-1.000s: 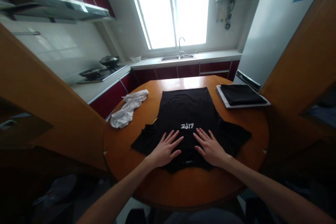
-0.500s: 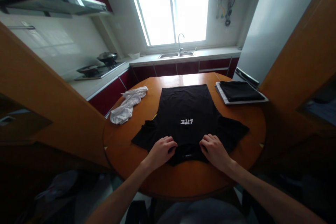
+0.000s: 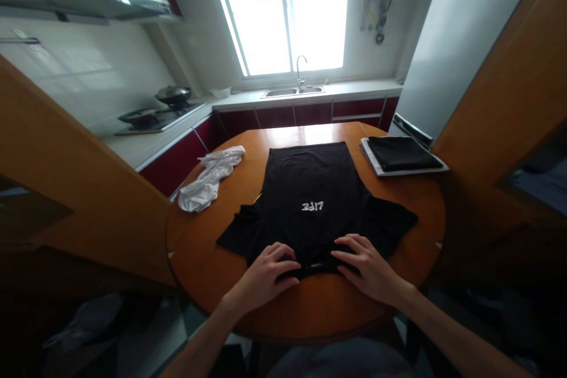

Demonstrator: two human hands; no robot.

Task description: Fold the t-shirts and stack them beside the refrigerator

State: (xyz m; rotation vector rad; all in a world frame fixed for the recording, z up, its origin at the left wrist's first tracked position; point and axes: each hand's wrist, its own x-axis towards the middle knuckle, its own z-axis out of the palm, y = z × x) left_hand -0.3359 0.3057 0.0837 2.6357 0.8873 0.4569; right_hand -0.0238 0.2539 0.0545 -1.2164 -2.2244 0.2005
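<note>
A black T-shirt (image 3: 312, 174) with white lettering lies spread on the round wooden table (image 3: 305, 313), its collar toward me and its short sleeves out to both sides. My left hand (image 3: 269, 276) rests at the left of the collar, fingers parted and thumb extended. On the collar's right side, my right hand (image 3: 368, 267) touches the cloth with its fingers spread. Neither hand is closed round the fabric. Part of the collar and shoulders is hidden under the fingers.
A crumpled white cloth (image 3: 212, 177) lies at the table's left edge. Folded black and white garments (image 3: 401, 155) are stacked at the back right. Beyond stand a counter with a sink (image 3: 283, 93), a stove with pans (image 3: 172, 96) and a fridge (image 3: 456, 35). Wooden panels flank the table.
Both hands have loosened from a closed grip on the collar to parted fingers. The collar edge now lies flatter and a little farther from me. The view has shifted slightly.
</note>
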